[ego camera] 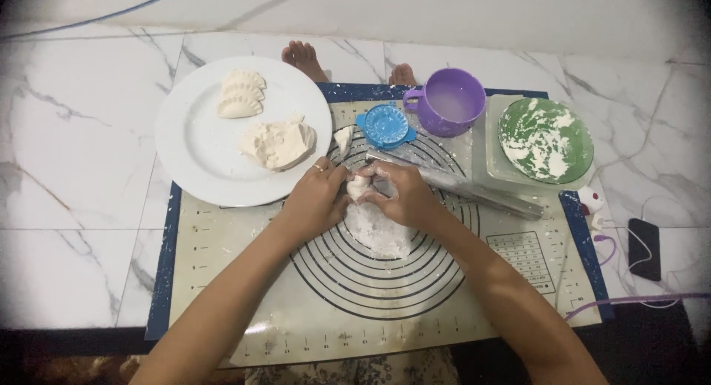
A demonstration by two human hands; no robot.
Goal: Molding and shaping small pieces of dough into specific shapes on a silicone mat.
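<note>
Both of my hands meet over the middle of a baking mat (222, 281) printed with black rings. My left hand (317, 198) and my right hand (400, 192) pinch a small white piece of dough (358, 186) between their fingertips. A patch of flour (381, 233) lies on the mat just below them. A metal rolling pin (474, 191) lies slanted behind my right hand. A blue dumpling press (385, 126) sits further back, with a scrap of dough (343, 138) beside it.
A white plate (194, 144) at the left holds three folded dumplings (240, 94) and a lump of dough (278, 143). A purple cup (449, 101) and a green bowl of flour (545, 139) stand at the back right. A phone (643, 249) with cables lies at the right.
</note>
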